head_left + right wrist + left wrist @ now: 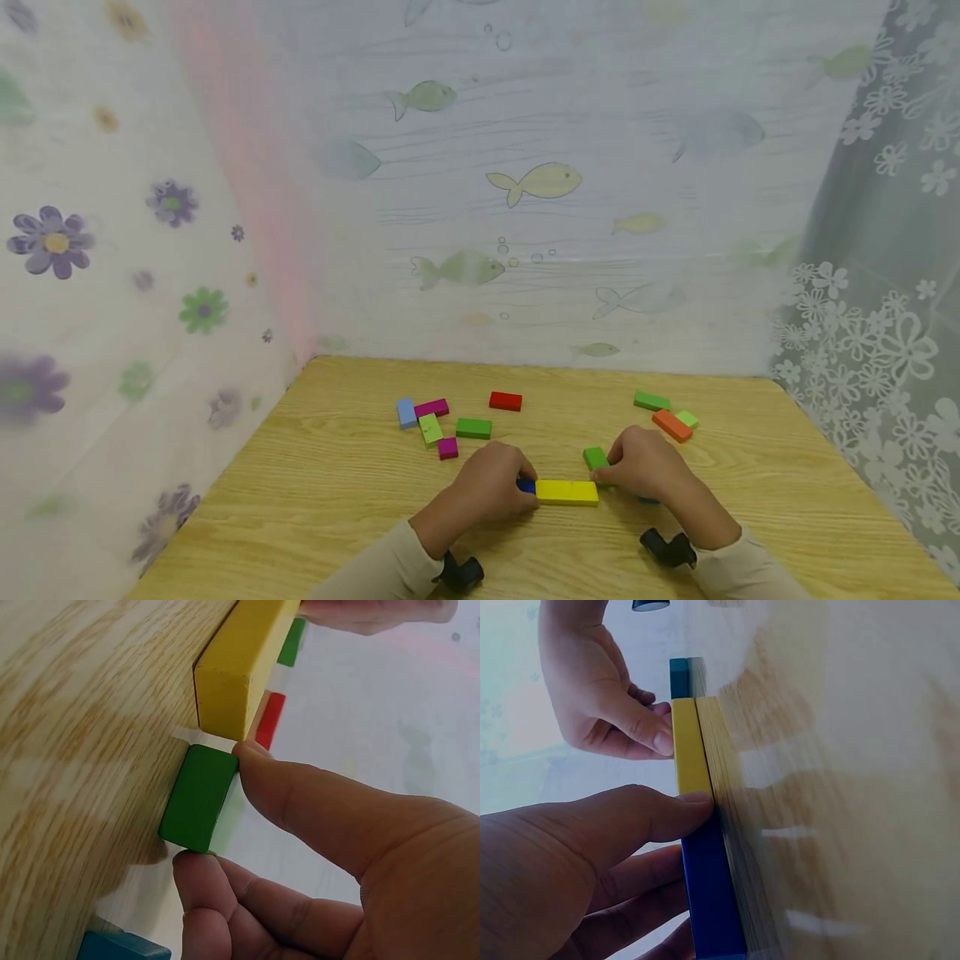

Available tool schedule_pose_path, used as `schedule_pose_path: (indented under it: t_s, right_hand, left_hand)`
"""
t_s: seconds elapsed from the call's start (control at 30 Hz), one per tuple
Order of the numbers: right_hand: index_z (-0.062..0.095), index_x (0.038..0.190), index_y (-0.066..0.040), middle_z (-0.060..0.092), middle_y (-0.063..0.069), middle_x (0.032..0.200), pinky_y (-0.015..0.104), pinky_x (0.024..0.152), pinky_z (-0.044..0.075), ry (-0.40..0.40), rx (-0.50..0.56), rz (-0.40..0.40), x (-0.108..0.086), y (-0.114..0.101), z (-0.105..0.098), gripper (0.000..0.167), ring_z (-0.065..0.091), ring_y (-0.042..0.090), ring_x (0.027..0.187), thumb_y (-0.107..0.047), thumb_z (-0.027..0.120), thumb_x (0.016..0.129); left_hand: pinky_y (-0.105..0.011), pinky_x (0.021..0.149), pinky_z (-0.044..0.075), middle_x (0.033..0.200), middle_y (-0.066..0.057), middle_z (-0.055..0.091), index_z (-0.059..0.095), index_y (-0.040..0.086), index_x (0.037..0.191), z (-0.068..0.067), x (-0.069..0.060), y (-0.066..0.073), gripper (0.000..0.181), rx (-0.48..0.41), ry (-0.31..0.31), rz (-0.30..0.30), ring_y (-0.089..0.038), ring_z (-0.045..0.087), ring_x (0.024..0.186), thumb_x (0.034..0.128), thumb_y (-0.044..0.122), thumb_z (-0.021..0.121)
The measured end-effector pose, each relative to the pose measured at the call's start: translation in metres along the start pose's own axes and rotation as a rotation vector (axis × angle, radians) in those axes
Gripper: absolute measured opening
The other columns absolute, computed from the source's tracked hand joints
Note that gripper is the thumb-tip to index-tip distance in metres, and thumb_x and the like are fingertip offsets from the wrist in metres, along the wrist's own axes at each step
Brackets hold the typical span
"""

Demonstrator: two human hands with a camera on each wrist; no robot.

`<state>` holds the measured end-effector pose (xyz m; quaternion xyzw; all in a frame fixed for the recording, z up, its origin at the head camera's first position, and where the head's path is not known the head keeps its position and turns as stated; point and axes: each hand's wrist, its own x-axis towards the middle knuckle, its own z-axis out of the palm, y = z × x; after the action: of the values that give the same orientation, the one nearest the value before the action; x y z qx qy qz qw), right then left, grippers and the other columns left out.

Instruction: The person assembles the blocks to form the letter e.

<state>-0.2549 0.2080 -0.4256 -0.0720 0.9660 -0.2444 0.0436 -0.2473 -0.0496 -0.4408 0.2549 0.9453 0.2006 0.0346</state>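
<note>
My left hand (491, 479) holds a blue block (712, 892) between thumb and fingers; the thumb tip lies where it meets a yellow block (567, 492). Blue and yellow stand end to end in one line on the table. Just right of the yellow block, my right hand (648, 467) pinches a green block (197, 796) between thumb and fingertips. In the right wrist view a small gap shows between the green block and the yellow block's end. A teal-blue block (124, 946) lies near the right hand, mostly hidden by it in the head view.
On the wooden table (337, 483), a light blue block (406, 412), magenta, lime and green blocks cluster at back left. A red block (506, 402) lies behind the middle. Green, lime and orange (672, 425) blocks lie at back right. Patterned curtains (540, 250) hang behind.
</note>
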Motion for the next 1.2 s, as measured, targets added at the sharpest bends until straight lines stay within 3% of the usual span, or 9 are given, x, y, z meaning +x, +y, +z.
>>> schedule_pose_path:
  t_s: [1.2]
  right_hand:
    - [0.077,0.071,-0.017,0.064,-0.006,0.062,0.029,0.053,0.039,-0.016,-0.031,-0.024,-0.0040,-0.0072,-0.0015,0.021,0.050,0.013,0.055,-0.031,0.089,0.079]
  left_hand:
    - [-0.021,0.073,0.053,0.099,0.011,0.077,0.084,0.020,0.103,-0.0002,0.0003,0.0000,0.024,0.009,-0.004,-0.004,-0.003,0.056,0.079,0.0829,0.033,0.088]
